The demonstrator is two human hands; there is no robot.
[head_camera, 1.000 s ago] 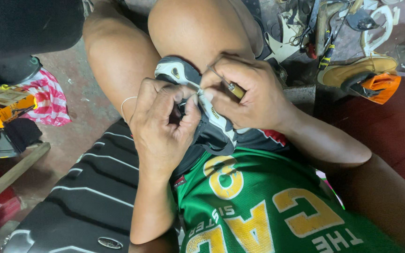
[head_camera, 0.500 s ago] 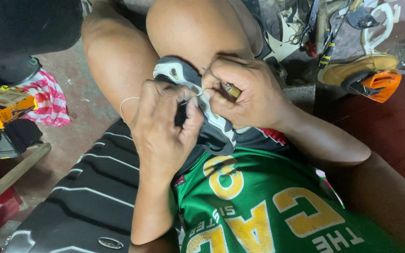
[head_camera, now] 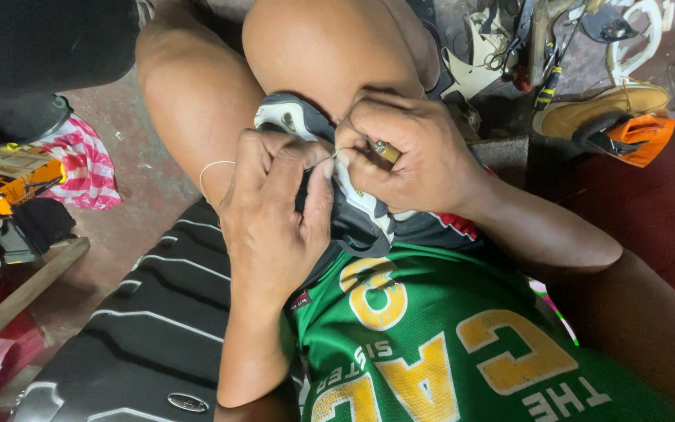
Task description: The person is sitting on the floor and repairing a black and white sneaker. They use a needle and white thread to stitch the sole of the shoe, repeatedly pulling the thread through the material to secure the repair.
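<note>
though it looks light, the black-and-white shoe [head_camera: 330, 180] wedged between the person's bare knees will flex wherever it is pinched — the upper is soft, the sole edge stiffer, so the firmer rim seems the better place to take hold. the left hand [head_camera: 271, 215] wraps over the shoe's near side, fingers curled tight against it. the right hand [head_camera: 412, 152] is closed around a small awl-like tool [head_camera: 385, 151] (its tip is hidden), pressed to the shoe's edge, with a thin thread [head_camera: 337, 156] at the fingertips. beyond lie a tan shoe [head_camera: 603, 109] and a black ribbed tyre [head_camera: 158, 312].
</note>
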